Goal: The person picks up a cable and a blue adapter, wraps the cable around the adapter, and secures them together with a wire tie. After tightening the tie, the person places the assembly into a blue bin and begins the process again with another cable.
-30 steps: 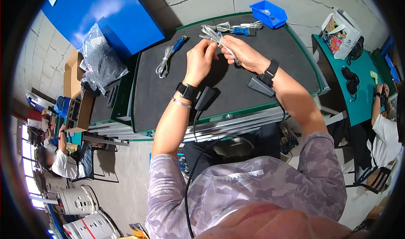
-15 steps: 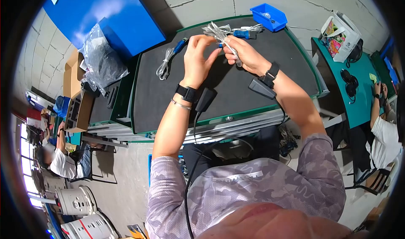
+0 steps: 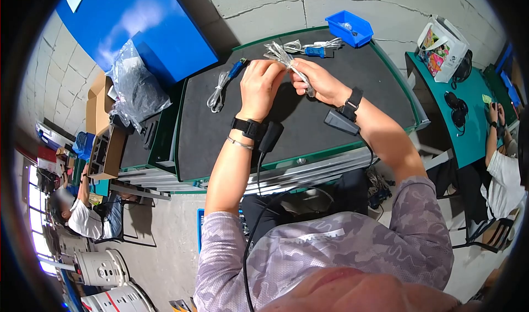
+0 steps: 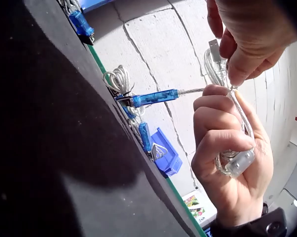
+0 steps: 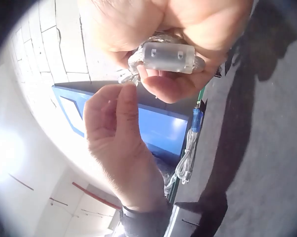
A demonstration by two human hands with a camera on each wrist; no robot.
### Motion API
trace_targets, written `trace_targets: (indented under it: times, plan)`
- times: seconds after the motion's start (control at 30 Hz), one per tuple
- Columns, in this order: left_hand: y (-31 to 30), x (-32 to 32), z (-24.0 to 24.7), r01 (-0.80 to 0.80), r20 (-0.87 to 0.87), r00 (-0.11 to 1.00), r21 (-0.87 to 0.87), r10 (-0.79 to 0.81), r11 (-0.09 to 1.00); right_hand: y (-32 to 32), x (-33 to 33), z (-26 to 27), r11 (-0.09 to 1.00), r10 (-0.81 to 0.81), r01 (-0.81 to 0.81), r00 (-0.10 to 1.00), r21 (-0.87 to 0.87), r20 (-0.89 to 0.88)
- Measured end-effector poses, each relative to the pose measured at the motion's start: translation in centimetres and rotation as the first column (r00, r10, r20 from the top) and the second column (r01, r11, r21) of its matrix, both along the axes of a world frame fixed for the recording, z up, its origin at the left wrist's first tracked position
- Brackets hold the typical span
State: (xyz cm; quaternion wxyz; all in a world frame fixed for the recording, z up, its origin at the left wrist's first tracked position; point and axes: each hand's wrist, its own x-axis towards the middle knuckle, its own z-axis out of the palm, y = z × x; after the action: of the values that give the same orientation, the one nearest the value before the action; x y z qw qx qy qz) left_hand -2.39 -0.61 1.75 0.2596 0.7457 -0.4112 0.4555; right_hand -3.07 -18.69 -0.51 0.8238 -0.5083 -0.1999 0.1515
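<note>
A coiled clear-jacketed USB cable (image 3: 279,53) is held up over the dark mat by my right hand (image 3: 326,84), its fingers curled round the bundle. The cable's cylindrical ferrite core (image 5: 168,58) shows at the palm. A silver USB plug (image 4: 215,50) sticks out at the other end, and a translucent blue connector (image 4: 156,97) hangs off to the side. My left hand (image 3: 258,90) pinches a thin pale tie (image 4: 233,89) at the middle of the coil with thumb and forefinger, right beside the right hand's fingertips.
Another coiled cable with a blue connector (image 3: 219,89) lies left on the mat (image 3: 220,141). More coiled cables (image 3: 317,52) lie at the back near a blue bin (image 3: 349,28). A bagged bundle (image 3: 135,86) and an open carton (image 3: 99,105) stand left. People sit at both sides.
Half a second ago my left thumb and forefinger were spread apart beside the coil; now they are together at its middle again. The right hand keeps its hold.
</note>
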Motion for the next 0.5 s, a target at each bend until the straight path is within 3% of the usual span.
trace_targets:
  times: [0.2,0.3,0.37,0.4,0.47,0.5]
  plan:
    - [-0.3,-0.1,-0.5,-0.002,-0.196,0.981,-0.083,-0.014,0.997,0.0,0.0,0.0,0.998,0.042,-0.04,0.999,0.057,-0.031]
    - [-0.6,-0.4,-0.6,0.012,-0.268,0.962,-0.176,-0.059,0.984,0.2,0.0,0.1,1.0,0.026,-0.026,0.999,-0.005,-0.021]
    - [-0.7,-0.7,-0.6,-0.04,-0.495,0.859,-0.319,-0.131,0.947,0.5,0.0,-0.1,0.989,-0.075,0.087,0.992,-0.116,0.1]
    - [-0.6,-0.6,-0.6,-0.042,-0.496,0.859,-0.318,-0.129,0.947,0.6,-0.1,0.0,0.99,-0.073,0.085,0.992,-0.115,0.099]
    - [-0.5,-0.3,-0.7,-0.103,-0.716,0.643,-0.433,-0.272,0.896,0.6,-0.3,0.2,0.954,-0.13,0.181,0.968,-0.239,0.212]
    - [-0.3,0.3,-1.2,-0.061,-0.718,0.567,-0.524,-0.403,0.849,0.5,-0.1,0.2,0.953,-0.132,0.184,0.967,-0.241,0.217]
